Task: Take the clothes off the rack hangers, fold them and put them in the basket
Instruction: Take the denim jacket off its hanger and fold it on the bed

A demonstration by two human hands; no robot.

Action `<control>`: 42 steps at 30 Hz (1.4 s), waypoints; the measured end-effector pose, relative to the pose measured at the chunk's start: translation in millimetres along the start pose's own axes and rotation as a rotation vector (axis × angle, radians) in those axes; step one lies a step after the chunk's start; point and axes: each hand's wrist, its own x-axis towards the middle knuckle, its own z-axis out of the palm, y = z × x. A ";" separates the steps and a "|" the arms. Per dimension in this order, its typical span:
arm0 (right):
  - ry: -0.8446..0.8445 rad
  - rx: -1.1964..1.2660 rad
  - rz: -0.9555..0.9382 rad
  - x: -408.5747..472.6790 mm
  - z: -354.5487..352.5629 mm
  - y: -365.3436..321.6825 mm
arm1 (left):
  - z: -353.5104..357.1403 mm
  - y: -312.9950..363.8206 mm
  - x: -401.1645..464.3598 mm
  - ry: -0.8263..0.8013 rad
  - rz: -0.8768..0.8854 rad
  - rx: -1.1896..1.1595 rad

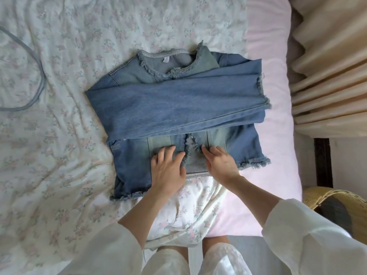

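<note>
The denim jacket (176,116) is lying on the bed (59,135). The basket (335,207) is sitting right of the bed.

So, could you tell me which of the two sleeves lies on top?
The sleeve whose frayed cuff points toward the curtain; it crosses over the other, which peeks out beneath along its lower edge.

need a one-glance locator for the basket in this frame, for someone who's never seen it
Start at the bed with the pink sheet, then follow its right edge down toward the lower right corner of the view. The basket sits there on the floor below the beige curtain. It is the only woven, yellowish wicker thing; everything around it is cloth.
</note>
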 end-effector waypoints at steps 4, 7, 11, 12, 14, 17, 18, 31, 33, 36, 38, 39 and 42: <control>-0.120 0.279 0.080 -0.8 -12.3 18.7 | -14.8 11.6 20.5 0.301 0.072 -0.014; 0.269 0.558 0.386 12.3 -38.1 46.5 | -29.5 29.1 48.6 0.432 0.096 0.004; 0.530 0.720 0.929 44.6 -69.1 95.9 | -40.3 54.2 84.2 0.279 0.143 0.085; 0.462 0.803 1.024 51.1 -74.6 107.3 | -41.7 60.4 92.9 0.199 0.143 0.116; 0.334 1.233 1.092 61.0 -82.9 123.7 | -44.3 70.2 109.3 0.036 0.108 0.140; 0.122 1.654 1.012 67.9 -90.8 136.0 | -45.3 76.2 126.3 -0.065 0.031 0.154; 0.070 1.669 0.966 70.2 -89.9 138.8 | -45.5 77.2 131.0 -0.080 0.019 0.150; 0.173 1.618 0.927 74.7 -86.2 143.1 | -134.5 94.5 256.5 0.214 -0.394 -0.271; 0.191 1.633 0.916 72.6 -88.7 142.7 | -140.8 92.3 264.5 0.123 -0.317 -0.452; 0.239 1.675 0.908 68.8 -86.7 145.5 | -145.3 89.6 269.5 0.050 -0.185 -0.946; 0.294 1.675 0.874 66.6 -84.3 148.8 | -143.1 83.9 272.4 0.029 -0.185 -1.204; 0.308 1.666 0.845 65.3 -82.4 149.3 | -140.1 81.4 273.0 0.015 -0.205 -1.280; 0.320 1.644 0.791 63.6 -80.9 148.7 | -128.7 76.9 277.3 0.059 -0.254 -1.053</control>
